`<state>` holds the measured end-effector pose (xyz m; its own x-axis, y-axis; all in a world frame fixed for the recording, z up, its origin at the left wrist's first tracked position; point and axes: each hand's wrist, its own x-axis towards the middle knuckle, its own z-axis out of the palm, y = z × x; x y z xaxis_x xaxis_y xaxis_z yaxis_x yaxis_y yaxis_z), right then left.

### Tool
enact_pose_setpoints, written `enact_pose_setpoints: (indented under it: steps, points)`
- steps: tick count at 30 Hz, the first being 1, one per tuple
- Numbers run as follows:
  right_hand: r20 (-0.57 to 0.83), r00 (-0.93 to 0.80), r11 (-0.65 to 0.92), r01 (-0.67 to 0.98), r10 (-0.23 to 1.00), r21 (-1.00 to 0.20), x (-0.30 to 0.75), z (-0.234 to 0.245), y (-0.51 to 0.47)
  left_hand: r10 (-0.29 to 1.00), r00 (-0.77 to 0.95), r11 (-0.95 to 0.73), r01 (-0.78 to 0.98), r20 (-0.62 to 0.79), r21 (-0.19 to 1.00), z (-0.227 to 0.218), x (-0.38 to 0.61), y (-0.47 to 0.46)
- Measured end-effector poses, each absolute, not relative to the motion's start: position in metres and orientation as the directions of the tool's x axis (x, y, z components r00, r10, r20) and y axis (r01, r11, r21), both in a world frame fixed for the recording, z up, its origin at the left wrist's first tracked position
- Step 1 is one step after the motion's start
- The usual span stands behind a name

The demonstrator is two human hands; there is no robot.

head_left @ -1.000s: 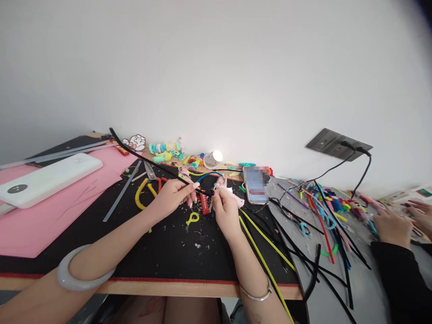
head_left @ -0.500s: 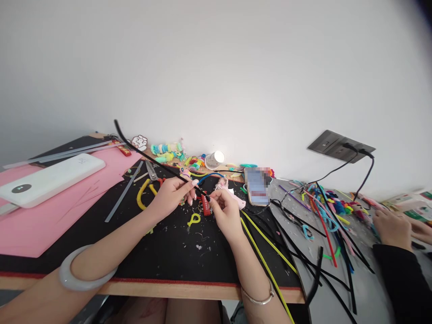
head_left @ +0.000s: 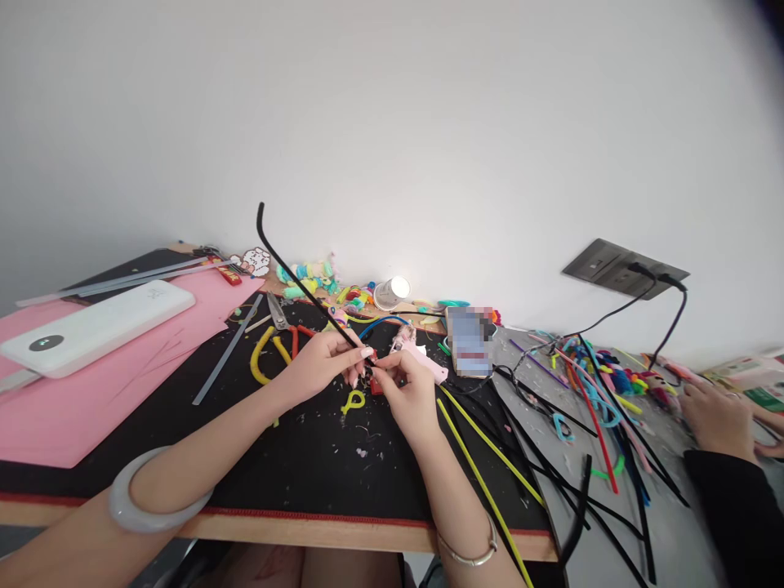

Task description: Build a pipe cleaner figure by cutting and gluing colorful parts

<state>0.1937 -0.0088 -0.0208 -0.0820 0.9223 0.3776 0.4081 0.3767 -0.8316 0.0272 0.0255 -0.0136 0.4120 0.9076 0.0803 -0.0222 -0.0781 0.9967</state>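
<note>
While its free length slanted up and left over the black mat (head_left: pixel 318 465), the black pipe cleaner (head_left: pixel 306 292) was pinched at its lower end by left hand (head_left: pixel 322 363) and right hand (head_left: pixel 407 390); judged light, fuzzy and easily bent, it was best held near that end.

Power bank (head_left: pixel 98 325) left of left hand (head_left: pixel 319 369), phone (head_left: pixel 469 343) beyond right hand (head_left: pixel 409 390)

A wooden-edged table (head_left: pixel 294 529) is carrying a black mat (head_left: pixel 306 465), with a grey mat (head_left: pixel 679 539) lying just beside it on the right. A pink sheet (head_left: pixel 79 416) is covering the black mat's left part, and a white power bank (head_left: pixel 98 327) is resting on it. Grey strips (head_left: pixel 224 355), yellow-handled pliers (head_left: pixel 265 359), a yellow loop (head_left: pixel 352 400) and a phone (head_left: pixel 469 343) are lying on the black mat, while yellow pipe cleaners (head_left: pixel 483 461) and black pipe cleaners (head_left: pixel 554 478) are sprawling across both mats.
</note>
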Motion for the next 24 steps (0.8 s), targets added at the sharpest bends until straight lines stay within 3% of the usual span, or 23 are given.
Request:
enact_pose_setpoints:
  steps: [12, 24]
  points:
    - [0.496, -0.165, 0.497, 0.548, 0.853, -0.673, 0.1964, -0.0194, -0.0067, 0.917, 0.391, -0.101, 0.04, 0.077, 0.994, -0.0061, 0.0259, 0.0232]
    - [0.498, -0.109, 0.466, 0.562, 0.86, -0.683, 0.198, -0.0194, -0.0063, 0.915, 0.384, -0.125, -0.03, 0.127, 0.992, -0.0099, 0.0256, 0.0231]
